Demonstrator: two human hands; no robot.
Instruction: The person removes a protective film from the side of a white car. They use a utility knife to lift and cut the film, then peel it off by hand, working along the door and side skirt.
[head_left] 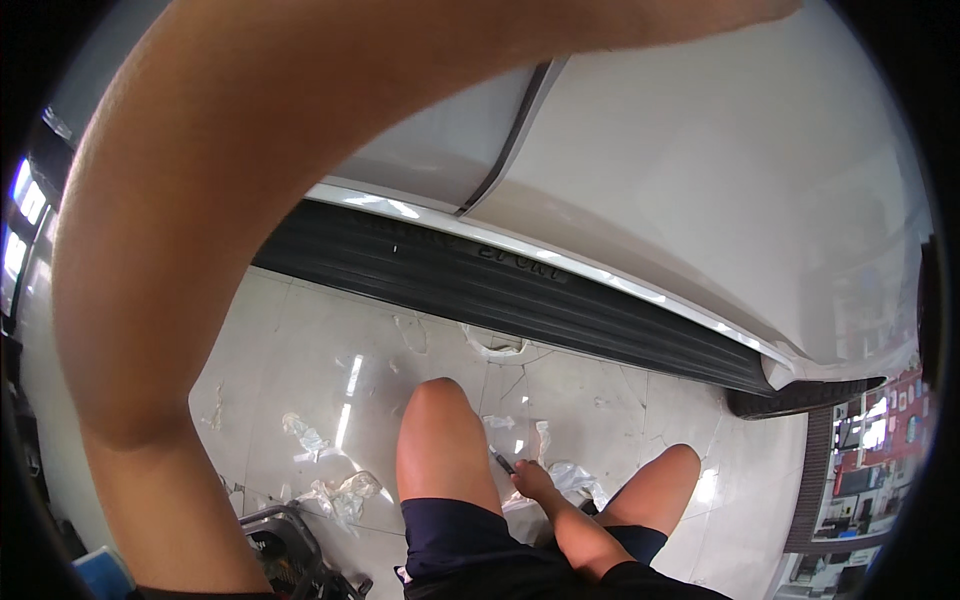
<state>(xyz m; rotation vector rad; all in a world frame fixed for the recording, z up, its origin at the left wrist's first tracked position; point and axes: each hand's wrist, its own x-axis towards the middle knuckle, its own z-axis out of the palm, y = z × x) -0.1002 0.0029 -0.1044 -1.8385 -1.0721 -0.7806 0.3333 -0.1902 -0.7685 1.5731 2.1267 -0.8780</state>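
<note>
My left arm (150,300) rises from the lower left, bends and reaches across the top over the side of a light-coloured car (680,170). Its hand lies beyond the upper edge, so what it touches is hidden. Low between my knees, my right hand (533,481) is closed around a slim dark-handled tool (503,462) with a thin, pale tip. The tool points up and to the left, away from the car body; its exact kind is too small to make out. A dark seam (510,140) divides two body panels above a black ribbed side step (500,270).
Crumpled pieces of clear film (345,497) are scattered over the shiny tiled floor (300,345). A black wheeled frame (285,540) stands at the lower left. The car's tyre (800,397) is at the right, before shelving (870,470). My bent knees flank my right hand.
</note>
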